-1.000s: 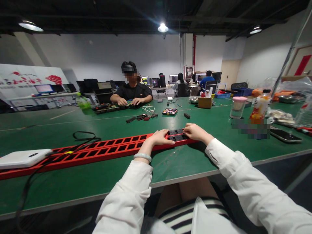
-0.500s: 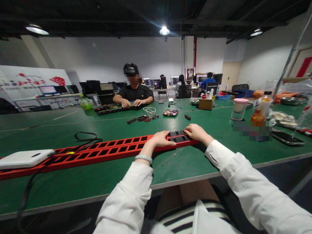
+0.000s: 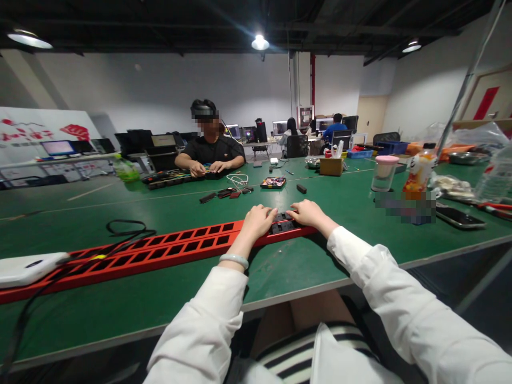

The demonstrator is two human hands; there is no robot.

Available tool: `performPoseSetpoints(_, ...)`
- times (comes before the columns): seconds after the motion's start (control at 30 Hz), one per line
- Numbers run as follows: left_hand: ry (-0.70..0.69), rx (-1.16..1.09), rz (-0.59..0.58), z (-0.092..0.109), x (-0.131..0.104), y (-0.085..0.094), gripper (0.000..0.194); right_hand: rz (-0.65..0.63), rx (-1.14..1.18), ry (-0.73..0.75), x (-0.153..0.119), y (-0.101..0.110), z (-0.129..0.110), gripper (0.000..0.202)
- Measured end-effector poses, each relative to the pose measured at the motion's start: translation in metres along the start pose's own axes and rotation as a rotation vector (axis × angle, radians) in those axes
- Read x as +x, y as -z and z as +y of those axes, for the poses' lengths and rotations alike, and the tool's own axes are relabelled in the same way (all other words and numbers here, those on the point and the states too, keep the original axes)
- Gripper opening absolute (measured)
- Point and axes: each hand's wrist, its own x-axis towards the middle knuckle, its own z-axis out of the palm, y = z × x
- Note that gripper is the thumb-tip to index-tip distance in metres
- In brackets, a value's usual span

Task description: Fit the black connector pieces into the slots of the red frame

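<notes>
A long red slotted frame point(image 3: 192, 246) lies across the table in front of me, with two rows of openings. Black inserts point(image 3: 282, 226) fill several slots near its right end. My left hand point(image 3: 258, 220) is curled over the frame just left of these inserts, its thumb close to the far row. On the other side, my right hand point(image 3: 309, 214) is closed around the far right part, thumb and fingertips at the inserts. The fingertips beyond the frame's far edge are partly hidden. A white box-shaped device point(image 3: 32, 269) with a black cable point(image 3: 130, 234) rests on the left end.
Beyond the frame lie dark loose pieces point(image 3: 228, 193), a small tray point(image 3: 273, 183) and a black block point(image 3: 301, 189). At right stand a pink-lidded cup point(image 3: 384, 173), an orange drink bottle point(image 3: 419, 172) and a phone point(image 3: 460, 216). Another person point(image 3: 212, 146) works across the table.
The view has turned slightly right. My left hand has lifted its thumb from the near row and shifted toward the far row. My right hand stays at the inserts.
</notes>
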Motion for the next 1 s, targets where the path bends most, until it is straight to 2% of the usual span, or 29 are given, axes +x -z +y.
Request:
performPoseSetpoints(0.1, -0.029, 0.068, 0.056, 0.005, 0.003, -0.002, 0.059, -0.035, -0.037, -0.004, 0.002, 0.004, -0.006, 0.052)
performPoseSetpoints(0.2, -0.015, 0.085, 0.061, 0.009, 0.006, -0.005, 0.060, -0.072, -0.071, -0.015, 0.004, 0.006, -0.012, 0.051)
performPoseSetpoints(0.43, 0.070, 0.113, -0.076, 0.017, 0.013, -0.012, 0.064, -0.158, -0.039, -0.050, 0.017, 0.001, -0.019, 0.047)
performPoseSetpoints(0.63, 0.116, 0.151, -0.105, 0.018, 0.016, -0.014, 0.057, -0.187, 0.007, -0.079, 0.028, -0.007, -0.020, 0.043)
performPoseSetpoints(0.83, 0.154, 0.134, -0.144, 0.018, 0.020, -0.014, 0.042, -0.177, 0.058, -0.148, 0.031, -0.010, -0.021, 0.041)
performPoseSetpoints(1.0, 0.187, 0.111, -0.207, 0.017, 0.024, -0.013, 0.044, -0.153, 0.093, -0.156, 0.032, -0.012, -0.020, 0.041)
